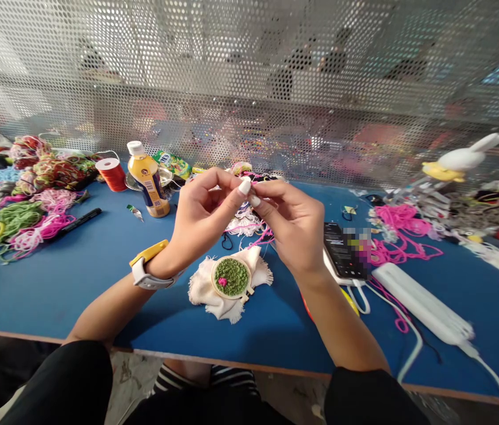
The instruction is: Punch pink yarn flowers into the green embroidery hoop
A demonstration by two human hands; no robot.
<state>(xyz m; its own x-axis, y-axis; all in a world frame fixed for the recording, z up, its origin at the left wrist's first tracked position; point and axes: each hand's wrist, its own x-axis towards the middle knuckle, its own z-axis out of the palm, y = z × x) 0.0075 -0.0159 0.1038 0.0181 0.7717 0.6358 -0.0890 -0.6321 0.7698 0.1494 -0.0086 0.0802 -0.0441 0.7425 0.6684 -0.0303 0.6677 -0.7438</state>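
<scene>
Now left hand (207, 213) and right hand (296, 227) pinch tight, any contents unclear; left of that grip, a bottle (147, 177) holds drink (161, 211); beneath, a hoop (229, 297) frames green loops (234, 274).

Bright light, edges seemingly stretched

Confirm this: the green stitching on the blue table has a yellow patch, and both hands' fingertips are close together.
One slip: the patch is pink, as the head view shows. The green stitching is on the blue table, and the left hand and right hand have fingertips close together.
</scene>
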